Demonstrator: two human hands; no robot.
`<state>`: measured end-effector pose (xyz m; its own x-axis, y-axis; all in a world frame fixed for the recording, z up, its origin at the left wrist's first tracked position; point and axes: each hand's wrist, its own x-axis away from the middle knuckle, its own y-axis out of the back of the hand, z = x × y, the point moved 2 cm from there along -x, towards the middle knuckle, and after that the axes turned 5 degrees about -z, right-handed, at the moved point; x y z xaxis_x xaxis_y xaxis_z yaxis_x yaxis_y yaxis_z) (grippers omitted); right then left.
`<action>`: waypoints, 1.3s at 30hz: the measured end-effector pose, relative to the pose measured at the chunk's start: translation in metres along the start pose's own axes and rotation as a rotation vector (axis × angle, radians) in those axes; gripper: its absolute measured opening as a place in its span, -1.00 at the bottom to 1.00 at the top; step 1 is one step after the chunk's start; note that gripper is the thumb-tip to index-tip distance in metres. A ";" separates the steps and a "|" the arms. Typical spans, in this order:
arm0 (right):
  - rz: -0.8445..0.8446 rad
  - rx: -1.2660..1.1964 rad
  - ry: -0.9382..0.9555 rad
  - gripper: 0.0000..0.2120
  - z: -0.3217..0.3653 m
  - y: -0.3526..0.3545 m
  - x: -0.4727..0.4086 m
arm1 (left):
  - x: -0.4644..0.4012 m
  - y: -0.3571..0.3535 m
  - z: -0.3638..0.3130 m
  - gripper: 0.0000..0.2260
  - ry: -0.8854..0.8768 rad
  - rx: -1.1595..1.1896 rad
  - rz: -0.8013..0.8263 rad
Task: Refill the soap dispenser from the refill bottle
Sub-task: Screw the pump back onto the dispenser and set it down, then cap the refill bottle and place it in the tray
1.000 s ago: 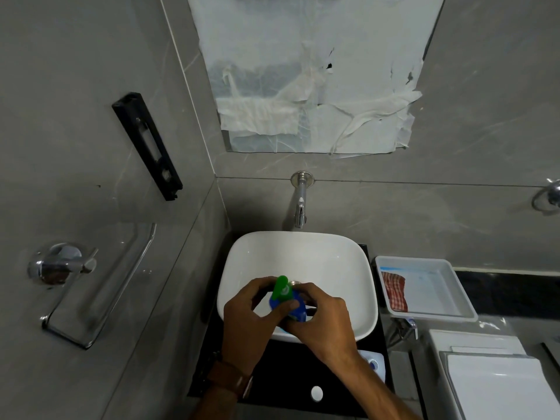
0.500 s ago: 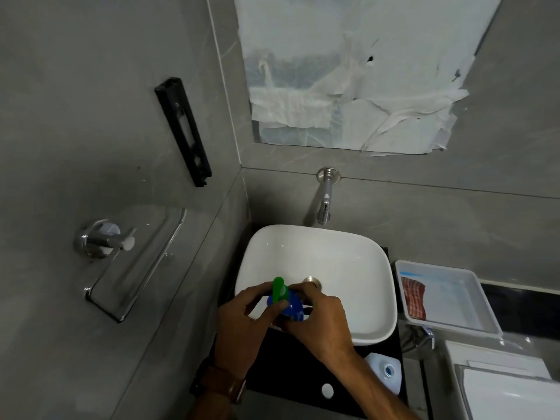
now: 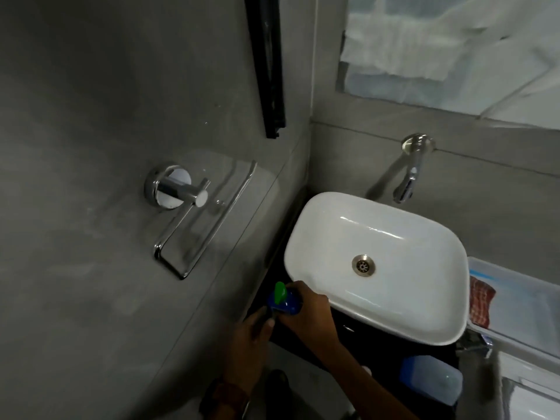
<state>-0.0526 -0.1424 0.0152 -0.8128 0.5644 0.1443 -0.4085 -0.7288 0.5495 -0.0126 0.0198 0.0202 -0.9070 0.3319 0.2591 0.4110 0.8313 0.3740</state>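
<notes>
The grey tiled wall [image 3: 106, 147] fills the left side, well up and left of the fingers, and carries a black bar [image 3: 266, 65] and a chrome holder [image 3: 185, 219] with a round knob. The white basin [image 3: 375, 268] sits just right of and above the fingers, its near-left rim close beside the right hand's knuckles; its metal drain [image 3: 363, 265] lies up and right of them. A chrome tap [image 3: 410, 168] juts from the back wall far above the fingers, under a mirror covered in pale sheeting [image 3: 454, 56]. At the right edge, well away from both hands, a white tray [image 3: 521, 307] holds a red checked cloth [image 3: 480, 301]. A pale translucent bottle with a blue end [image 3: 430, 380] lies low at the right, beyond the right forearm.

The right hand [image 3: 309, 316] curls its fingers around the blue soap dispenser [image 3: 286, 303], which is held at the basin's near-left corner, over the dark counter [image 3: 363, 344]. The dispenser's green pump top [image 3: 280, 291] sticks up above the fingers, tilted toward the wall. The left hand [image 3: 251, 344], with a brown watch strap [image 3: 225, 395] at the wrist, reaches up from below; its fingertips meet the underside of the dispenser, though blur keeps me from telling whether they pinch it or only touch.
</notes>
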 end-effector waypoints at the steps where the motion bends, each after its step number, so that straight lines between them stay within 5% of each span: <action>1: 0.006 -0.010 -0.006 -0.51 -0.003 -0.012 -0.004 | -0.003 -0.001 0.011 -0.72 0.023 0.000 -0.020; 14: -0.005 -0.095 -0.183 -0.59 -0.043 -0.094 -0.045 | -0.050 -0.014 0.072 -0.68 0.157 0.012 -0.024; 26: -0.013 -0.132 -0.125 -0.48 -0.054 -0.106 -0.050 | -0.063 -0.017 0.084 -0.66 0.198 0.041 -0.050; 31: -0.022 -0.080 -0.098 -0.37 -0.052 -0.077 -0.022 | -0.046 -0.021 0.091 -0.70 0.248 -0.021 -0.026; 39: -0.226 0.066 0.051 -0.67 -0.086 0.054 0.077 | 0.010 -0.104 0.076 -0.88 0.226 -0.246 0.258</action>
<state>-0.1735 -0.1716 -0.0145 -0.7248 0.6884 -0.0294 -0.5556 -0.5587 0.6158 -0.0710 -0.0293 -0.0838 -0.7397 0.3866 0.5508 0.6566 0.5936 0.4652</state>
